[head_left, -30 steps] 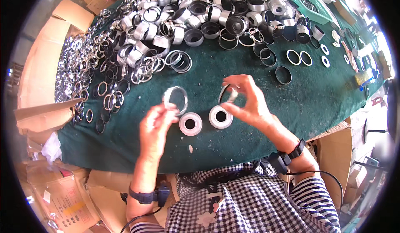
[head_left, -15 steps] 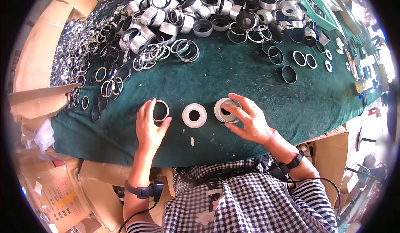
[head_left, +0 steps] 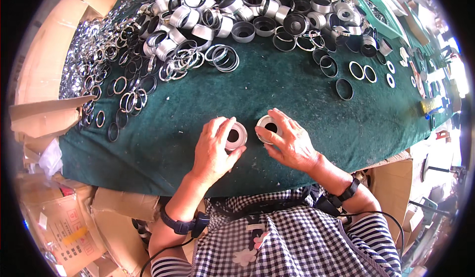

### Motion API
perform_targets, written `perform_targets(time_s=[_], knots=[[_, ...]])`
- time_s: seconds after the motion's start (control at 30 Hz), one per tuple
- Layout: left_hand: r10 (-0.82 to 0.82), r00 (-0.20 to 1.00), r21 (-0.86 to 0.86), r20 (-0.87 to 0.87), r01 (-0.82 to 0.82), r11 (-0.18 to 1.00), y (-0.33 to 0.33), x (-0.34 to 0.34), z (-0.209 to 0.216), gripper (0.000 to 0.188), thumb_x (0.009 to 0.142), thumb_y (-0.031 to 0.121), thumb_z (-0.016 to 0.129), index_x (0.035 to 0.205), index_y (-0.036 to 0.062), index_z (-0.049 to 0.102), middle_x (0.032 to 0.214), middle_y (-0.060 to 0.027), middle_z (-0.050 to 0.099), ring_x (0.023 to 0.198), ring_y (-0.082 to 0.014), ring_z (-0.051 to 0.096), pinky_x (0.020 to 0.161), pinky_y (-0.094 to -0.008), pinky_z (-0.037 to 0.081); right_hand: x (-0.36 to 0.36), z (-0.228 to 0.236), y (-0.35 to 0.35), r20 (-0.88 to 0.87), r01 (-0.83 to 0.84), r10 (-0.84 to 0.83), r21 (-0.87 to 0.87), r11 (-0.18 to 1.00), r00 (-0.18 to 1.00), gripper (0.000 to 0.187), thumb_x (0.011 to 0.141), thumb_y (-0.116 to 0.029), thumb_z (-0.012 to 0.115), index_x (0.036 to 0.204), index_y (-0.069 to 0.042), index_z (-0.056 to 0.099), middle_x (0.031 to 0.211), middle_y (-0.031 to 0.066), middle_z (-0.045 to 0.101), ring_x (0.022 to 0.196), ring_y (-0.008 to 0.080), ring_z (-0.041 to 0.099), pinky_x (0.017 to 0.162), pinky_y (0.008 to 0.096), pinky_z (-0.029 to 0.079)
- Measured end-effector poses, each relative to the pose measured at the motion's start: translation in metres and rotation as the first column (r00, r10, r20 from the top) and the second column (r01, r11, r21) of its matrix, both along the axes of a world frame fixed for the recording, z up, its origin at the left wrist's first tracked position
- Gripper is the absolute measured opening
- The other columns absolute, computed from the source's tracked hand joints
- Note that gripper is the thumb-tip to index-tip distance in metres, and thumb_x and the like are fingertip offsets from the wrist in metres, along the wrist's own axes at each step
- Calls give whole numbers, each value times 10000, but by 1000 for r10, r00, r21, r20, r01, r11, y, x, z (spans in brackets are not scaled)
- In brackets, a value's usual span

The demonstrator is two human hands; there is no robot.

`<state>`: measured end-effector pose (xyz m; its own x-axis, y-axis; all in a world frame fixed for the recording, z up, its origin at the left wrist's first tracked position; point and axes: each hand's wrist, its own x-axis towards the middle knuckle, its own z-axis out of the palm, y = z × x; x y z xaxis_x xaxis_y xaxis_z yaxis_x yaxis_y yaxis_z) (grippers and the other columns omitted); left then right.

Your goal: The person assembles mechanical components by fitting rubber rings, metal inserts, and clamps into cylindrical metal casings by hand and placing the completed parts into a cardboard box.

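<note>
My left hand [head_left: 213, 148] is closed around a round, pale silver part [head_left: 240, 135] with a dark central hole, low on the green cloth. The thin ring it carried appears to be around this part, though the fingers hide most of the join. Just to the right, my right hand [head_left: 295, 146] grips a similar round metal part [head_left: 262, 126] with a dark hole, its thumb lying across the near rim. A narrow gap separates the two parts.
A large heap of silver and black metal cups [head_left: 243, 31] and loose rings [head_left: 225, 59] covers the far side of the green cloth [head_left: 297, 84]. Cardboard [head_left: 42, 64] walls the left, and a green crate [head_left: 378, 14] stands far right. Single rings and washers [head_left: 391, 81] lie at right.
My left hand has moved right, bringing its ring from beside the middle part onto it. My right hand has shifted slightly and keeps its grip on the right-hand part.
</note>
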<state>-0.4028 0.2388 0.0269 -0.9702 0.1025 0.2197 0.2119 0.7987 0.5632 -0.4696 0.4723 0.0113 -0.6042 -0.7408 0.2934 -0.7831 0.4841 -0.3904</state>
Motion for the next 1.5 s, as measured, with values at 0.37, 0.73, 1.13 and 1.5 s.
perform_targets(time_s=[0.37, 0.73, 1.13, 1.5], knots=[[-24, 1000, -94, 11, 25, 995, 8, 5, 9, 800, 814, 318, 759, 1453, 25, 377, 1535, -211, 314, 1390, -438, 335, 1125, -534, 304, -5, 40, 3, -66, 25, -35, -148, 989, 997, 800, 763, -426, 761, 1458, -180, 449, 1555, 284, 247, 1428, 473, 271, 1136, 573, 268], [-29, 999, 166, -14, 31, 986, 3, 8, -12, 678, 788, 76, 739, 1396, 50, 439, 1396, -158, 441, 1221, -298, 511, 1033, -413, 447, -5, 0, -8, 38, -2, 6, -89, 996, 999, 642, 742, -190, 743, 1347, -146, 535, 1375, 212, 475, 1183, 399, 520, 972, 485, 484], [-98, 968, 952, 230, -203, 228, 21, 2, 54, 603, 946, 408, 580, 1389, 49, 381, 1326, -169, 530, 1195, -328, 582, 985, -428, 510, 8, 36, -3, 235, 85, 16, -414, 906, 972, 589, 759, -243, 778, 1290, -92, 573, 1393, 177, 497, 1216, 343, 530, 1004, 490, 408], [-473, 803, 779, 362, -540, -320, 21, -7, 55, 612, 1005, 548, 346, 1277, 34, 537, 1110, -219, 662, 1016, -380, 669, 903, -475, 564, -2, 45, -24, 352, -7, 306, -646, 764, 885, 395, 823, -107, 738, 1204, -75, 641, 1379, 152, 544, 1235, 298, 544, 1020, 417, 444]])
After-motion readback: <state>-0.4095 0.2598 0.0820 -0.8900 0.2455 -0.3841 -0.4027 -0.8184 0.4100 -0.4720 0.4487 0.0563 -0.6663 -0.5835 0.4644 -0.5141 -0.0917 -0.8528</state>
